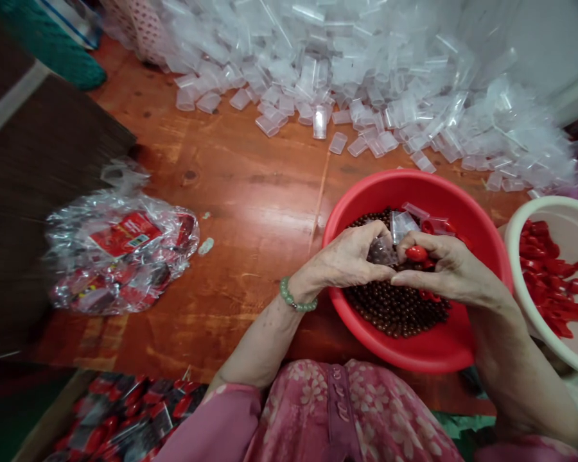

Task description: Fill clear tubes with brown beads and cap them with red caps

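Note:
My left hand pinches a small clear plastic pouch against my right hand's fingers. My right hand holds a red plastic spoon, its bowl showing at my fingertips and the rest hidden. Both hands are over a red plastic basin filled with small dark brown beads. A few clear pouches and red pieces lie on the beads. A green bead bracelet circles my left wrist.
A white basin of red spoons stands to the right on the varnished wooden table. Clear plastic pouches are heaped at the back. A plastic bag of red-printed packets lies left, with a dark board beyond it.

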A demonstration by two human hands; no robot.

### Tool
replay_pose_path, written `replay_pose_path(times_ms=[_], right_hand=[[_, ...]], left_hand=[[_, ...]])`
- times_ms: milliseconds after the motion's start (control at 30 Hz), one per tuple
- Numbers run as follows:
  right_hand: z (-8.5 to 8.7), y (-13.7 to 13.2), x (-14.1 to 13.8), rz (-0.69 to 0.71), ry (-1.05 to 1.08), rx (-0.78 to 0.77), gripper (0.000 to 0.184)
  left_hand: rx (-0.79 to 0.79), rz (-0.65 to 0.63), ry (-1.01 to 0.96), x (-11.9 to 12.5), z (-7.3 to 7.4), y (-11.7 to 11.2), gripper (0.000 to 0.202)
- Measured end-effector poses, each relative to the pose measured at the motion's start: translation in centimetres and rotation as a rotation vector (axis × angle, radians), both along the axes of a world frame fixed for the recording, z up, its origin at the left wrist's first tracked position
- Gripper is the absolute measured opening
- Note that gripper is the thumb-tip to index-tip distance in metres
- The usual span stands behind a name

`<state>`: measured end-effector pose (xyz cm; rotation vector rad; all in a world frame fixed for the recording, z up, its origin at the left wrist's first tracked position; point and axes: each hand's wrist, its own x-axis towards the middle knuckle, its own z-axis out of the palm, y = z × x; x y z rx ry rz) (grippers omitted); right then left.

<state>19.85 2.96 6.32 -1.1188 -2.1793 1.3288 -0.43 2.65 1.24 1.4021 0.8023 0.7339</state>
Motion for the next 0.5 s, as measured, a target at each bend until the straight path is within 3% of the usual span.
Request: replay_pose_path(times_ms=[133, 333, 500], right_hand=[[0.0, -0.3, 0.9, -0.094, -0.004, -0.012, 0.038], [-1.5, -0.5, 0.2, -0.387, 0.319, -0.304, 0.038], [-1.6, -0.3, -2.2, -0.554, 0.536, -0.254, 0.037]], left_hand=[[-0.054, 0.009, -0.109, -0.1, 0.2, 0.0, 0.032], [-0.091, 0.026, -0.176, -0.2, 0.3, 0.1, 0.024], [-0.134, 0.181, -0.189, 1.0, 0.2, -0.6, 0.025]])
